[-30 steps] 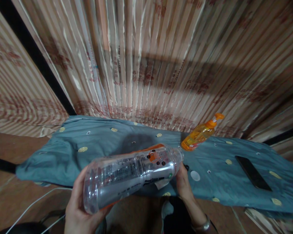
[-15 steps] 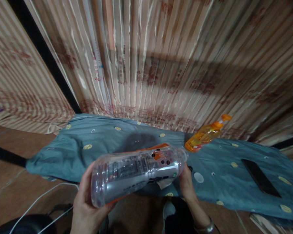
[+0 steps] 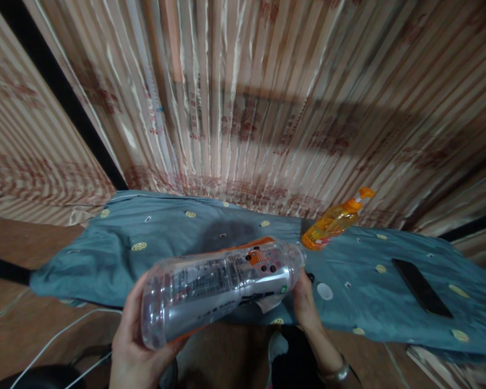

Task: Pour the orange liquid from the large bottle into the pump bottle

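A large clear plastic bottle (image 3: 222, 289) with a printed label lies sideways in the air between my hands. Its base end rests in my left hand (image 3: 140, 335), whose fingers and thumb are wrapped round it. Near the neck, my right hand (image 3: 305, 302) grips the other end; most of its fingers are hidden behind the bottle. The neck shows no cap. A white scrap (image 3: 270, 303) hangs under the bottle near my right hand. Just beyond the neck stands an orange pump bottle (image 3: 331, 224), and a round white disc (image 3: 324, 292) lies right of my right hand.
A black phone (image 3: 422, 287) lies on the blue-green patterned cloth (image 3: 174, 227) at the right. Behind the cloth hangs a striped curtain (image 3: 243, 108). A white cable (image 3: 52, 337) and a dark rounded object (image 3: 44, 378) are at lower left.
The whole view has shifted slightly, so things sit a little farther left. Both hands keep the same hold on the clear bottle.
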A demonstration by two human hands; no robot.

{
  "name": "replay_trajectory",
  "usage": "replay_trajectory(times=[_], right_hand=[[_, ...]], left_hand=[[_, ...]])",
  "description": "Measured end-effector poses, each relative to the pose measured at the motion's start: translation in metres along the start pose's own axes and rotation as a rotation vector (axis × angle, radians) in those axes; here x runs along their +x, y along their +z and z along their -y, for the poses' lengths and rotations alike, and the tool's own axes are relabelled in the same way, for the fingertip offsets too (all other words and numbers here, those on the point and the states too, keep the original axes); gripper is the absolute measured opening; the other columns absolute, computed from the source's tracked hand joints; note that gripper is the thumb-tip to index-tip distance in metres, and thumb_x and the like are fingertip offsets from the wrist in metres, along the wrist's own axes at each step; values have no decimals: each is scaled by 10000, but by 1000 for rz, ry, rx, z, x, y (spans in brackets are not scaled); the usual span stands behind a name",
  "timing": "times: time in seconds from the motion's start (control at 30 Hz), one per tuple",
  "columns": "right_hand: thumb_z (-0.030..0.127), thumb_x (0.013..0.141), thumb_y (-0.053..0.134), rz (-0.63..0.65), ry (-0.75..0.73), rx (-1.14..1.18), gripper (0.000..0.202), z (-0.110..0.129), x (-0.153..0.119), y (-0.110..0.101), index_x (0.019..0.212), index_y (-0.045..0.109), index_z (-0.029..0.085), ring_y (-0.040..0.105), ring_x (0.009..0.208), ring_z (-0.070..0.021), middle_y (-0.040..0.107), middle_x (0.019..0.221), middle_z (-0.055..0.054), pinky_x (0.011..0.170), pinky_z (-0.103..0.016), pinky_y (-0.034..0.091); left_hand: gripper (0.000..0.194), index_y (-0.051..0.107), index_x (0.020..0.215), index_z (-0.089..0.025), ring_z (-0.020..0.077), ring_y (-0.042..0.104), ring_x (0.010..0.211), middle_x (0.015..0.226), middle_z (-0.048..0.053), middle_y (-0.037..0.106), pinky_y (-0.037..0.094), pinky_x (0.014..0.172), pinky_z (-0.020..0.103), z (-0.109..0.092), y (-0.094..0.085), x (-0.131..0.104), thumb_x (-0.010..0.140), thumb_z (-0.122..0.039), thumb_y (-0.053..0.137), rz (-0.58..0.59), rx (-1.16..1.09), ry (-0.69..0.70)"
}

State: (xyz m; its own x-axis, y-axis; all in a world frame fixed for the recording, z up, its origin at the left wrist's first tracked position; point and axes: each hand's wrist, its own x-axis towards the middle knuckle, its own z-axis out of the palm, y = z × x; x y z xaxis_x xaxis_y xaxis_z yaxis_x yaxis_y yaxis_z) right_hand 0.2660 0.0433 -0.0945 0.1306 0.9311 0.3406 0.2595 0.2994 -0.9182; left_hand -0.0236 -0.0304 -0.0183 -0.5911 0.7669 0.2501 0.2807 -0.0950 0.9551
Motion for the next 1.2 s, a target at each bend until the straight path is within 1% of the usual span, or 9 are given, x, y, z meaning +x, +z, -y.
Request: replay_trajectory(times=[0.13, 0.33, 0.43, 0.57, 0.63, 0.8, 0.9, 1.0, 1.2], right_hand=[[841, 970, 372, 12, -11, 11, 818, 3, 0, 1, 1440, 652, 232, 709, 1242, -356, 767, 1329, -135, 1108, -486, 539], [821, 980, 390, 8, -2, 7, 801, 1, 1, 1, 1434, 660, 219, 720, 1215, -344, 765, 1326, -140, 1102, -467, 542], [803, 997, 377, 19, -10, 1, 786, 0, 0, 1, 1448, 647, 218, 726, 1197, -328, 765, 1325, -135, 1081, -444, 552], [790, 1010, 359, 19, -27, 1, 773, 0, 0, 1, 1448, 648, 222, 734, 1171, -322, 771, 1306, -135, 1065, -434, 557], [777, 1015, 370, 14, -23, -2, 751, 0, 0, 1, 1444, 652, 229, 733, 1171, -323, 773, 1302, -133, 1069, -437, 554], [770, 1014, 387, 0, -30, 1, 732, -2, 1, 1, 1414, 676, 230, 722, 1199, -330, 761, 1329, -137, 1099, -448, 531], [802, 992, 391, -15, -47, -5, 764, -4, 0, 1, 1404, 685, 230, 719, 1199, -341, 766, 1316, -139, 1099, -461, 528], [788, 999, 397, -14, -36, -15, 746, -4, 0, 0, 1414, 678, 235, 713, 1209, -344, 768, 1314, -135, 1099, -471, 526], [785, 1005, 382, -6, -25, -15, 748, -4, -1, 0, 1435, 662, 239, 727, 1171, -338, 783, 1270, -135, 1088, -476, 534]], left_hand=[[978, 714, 1310, -272, 315, 771, 1111, 1252, 57, 796, 639, 907, 341, -5, 4, -6, 452, -686, 935, -36, -53, -38], [940, 718, 1302, -254, 350, 784, 1088, 1239, 69, 808, 662, 863, 389, 20, -15, 11, 419, -463, 962, 135, 32, 3], [941, 705, 1335, -258, 347, 776, 1119, 1266, 73, 801, 649, 888, 398, 27, -19, 13, 458, -509, 938, 109, 36, 23], [968, 725, 1291, -267, 333, 789, 1071, 1216, 60, 815, 657, 838, 364, 16, -9, 4, 403, -570, 962, 96, -8, 1], [1003, 704, 1330, -278, 323, 757, 1156, 1284, 55, 789, 622, 954, 378, 5, -2, -2, 445, -697, 923, 13, -28, -45], [1033, 694, 1339, -283, 294, 733, 1207, 1319, 47, 775, 574, 1033, 336, -3, 4, -8, 455, -783, 885, -13, -32, -61], [981, 696, 1344, -286, 291, 755, 1183, 1314, 51, 783, 611, 957, 315, 9, -3, -1, 489, -719, 903, 10, -23, 2], [912, 718, 1312, -289, 309, 804, 1057, 1226, 48, 820, 667, 814, 324, 21, -11, 7, 462, -509, 964, 148, -22, 97], [887, 691, 1363, -311, 318, 809, 1049, 1249, 43, 817, 682, 797, 343, 30, -17, 13, 531, -467, 956, 167, 8, 217]])
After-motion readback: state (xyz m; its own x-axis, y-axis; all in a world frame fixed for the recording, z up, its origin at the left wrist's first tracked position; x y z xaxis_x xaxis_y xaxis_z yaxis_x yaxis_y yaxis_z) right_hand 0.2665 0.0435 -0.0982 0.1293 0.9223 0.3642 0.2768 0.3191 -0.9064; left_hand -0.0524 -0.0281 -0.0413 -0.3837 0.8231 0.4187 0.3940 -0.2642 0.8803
